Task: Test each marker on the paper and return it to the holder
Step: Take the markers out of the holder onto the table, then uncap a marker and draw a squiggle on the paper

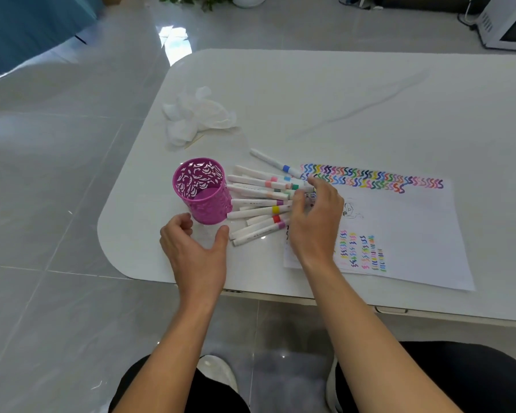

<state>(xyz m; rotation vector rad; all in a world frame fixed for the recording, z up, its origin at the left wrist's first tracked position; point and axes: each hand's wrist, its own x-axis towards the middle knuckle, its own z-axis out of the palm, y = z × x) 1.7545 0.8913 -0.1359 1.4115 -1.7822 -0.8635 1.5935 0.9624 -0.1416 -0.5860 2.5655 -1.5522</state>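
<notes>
1. Magenta perforated metal holder (209, 210) stands upright near the front left corner of the white rounded table (340, 99); its inner floor is in view.
2. White markers with coloured bands (259, 201) lie fanned in a loose pile on the table, between the holder and the white paper sheet (405, 225); barrel ends are just beside the holder, cap ends toward the paper.
3. One blue-banded white marker (276, 163) lies apart at the far edge of the pile.
4. The paper is covered in rows of coloured squiggles along its far edge and in a small block near its front.
5. Left hand (195, 254) is cupped loosely at the holder's base, thumb out, gripping nothing.
6. Right hand (316, 222) is over the cap ends, fingers bent down and blurred; cannot tell whether it pinches a marker.
7. Crumpled white tissue (197, 114) lies beyond the holder.
</notes>
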